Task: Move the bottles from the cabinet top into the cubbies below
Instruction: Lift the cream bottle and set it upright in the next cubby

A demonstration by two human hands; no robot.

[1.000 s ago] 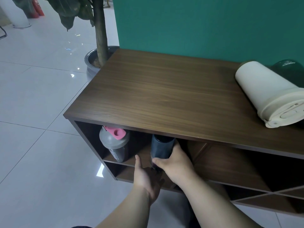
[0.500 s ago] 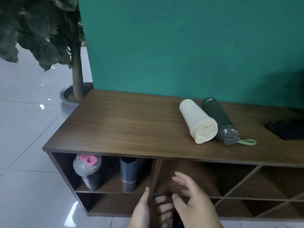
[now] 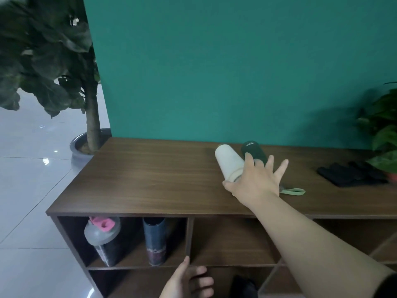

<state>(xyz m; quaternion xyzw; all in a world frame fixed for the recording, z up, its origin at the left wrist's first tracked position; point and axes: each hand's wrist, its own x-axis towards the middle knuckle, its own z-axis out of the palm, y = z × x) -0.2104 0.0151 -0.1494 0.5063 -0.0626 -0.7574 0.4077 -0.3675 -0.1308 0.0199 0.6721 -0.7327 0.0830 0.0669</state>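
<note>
A cream bottle (image 3: 228,161) and a dark green bottle (image 3: 253,151) with a pale green strap (image 3: 293,191) lie side by side on the wooden cabinet top (image 3: 150,175). My right hand (image 3: 255,179) hovers over their near ends with fingers spread, the thumb beside the cream bottle's cap. My left hand (image 3: 189,282) is low, loosely open in front of the lower shelf. In the top-left cubby (image 3: 71,233) stand a grey shaker with a pink lid (image 3: 103,237) and a dark blue bottle (image 3: 155,239).
A potted tree (image 3: 90,117) stands left of the cabinet on the tiled floor. A black cloth-like thing (image 3: 352,174) and a leafy plant (image 3: 384,134) sit at the right of the top. A teal wall backs the cabinet. The middle cubby (image 3: 229,239) holds nothing.
My right hand rose from in front of the cubbies to the two bottles on top. The view lifted and pulled back. My left hand stayed low.
</note>
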